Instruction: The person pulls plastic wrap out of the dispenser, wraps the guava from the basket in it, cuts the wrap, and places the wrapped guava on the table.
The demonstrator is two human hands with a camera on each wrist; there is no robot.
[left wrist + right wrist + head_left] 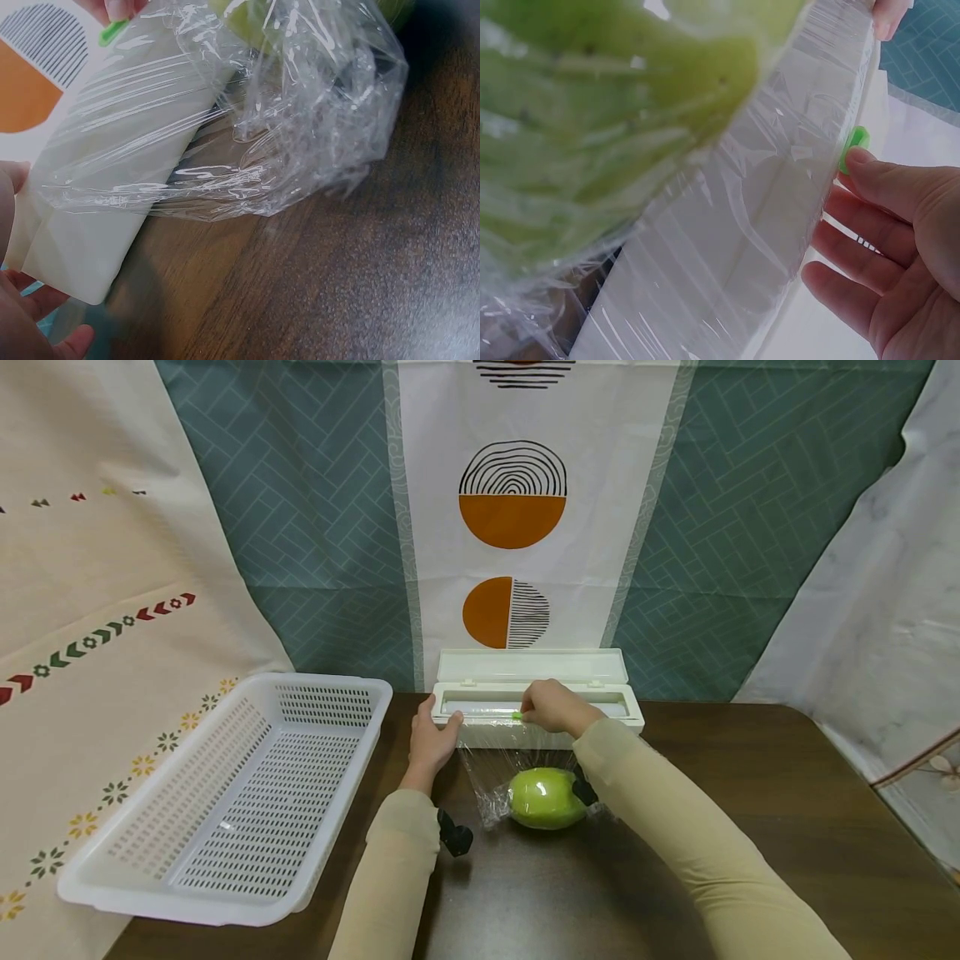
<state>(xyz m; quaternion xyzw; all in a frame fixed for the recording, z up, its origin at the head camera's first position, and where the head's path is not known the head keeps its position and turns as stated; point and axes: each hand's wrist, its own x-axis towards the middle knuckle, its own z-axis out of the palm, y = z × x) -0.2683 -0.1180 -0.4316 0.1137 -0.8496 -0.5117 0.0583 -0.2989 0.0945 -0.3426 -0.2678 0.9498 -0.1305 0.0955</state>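
A white cling film dispenser (480, 737) stands at the back of the table with its lid (532, 667) raised and a film roll (480, 707) inside. My left hand (432, 743) grips its left end, thumb over the front edge. At the green slide cutter (855, 146) on the dispenser's edge, my right hand (555, 707) pinches with the thumb pressed on it. Clear cling film (292, 127) stretches from that edge down to a green fruit (546, 797). The fruit lies on the table in front of the dispenser, wrapped in crinkled film.
A white perforated plastic basket (273, 835) stands on the left of the dark wooden table (540, 893). Patterned cloth (315, 510) hangs behind the dispenser. Black straps with a dark knob (454, 835) sit at the left wrist.
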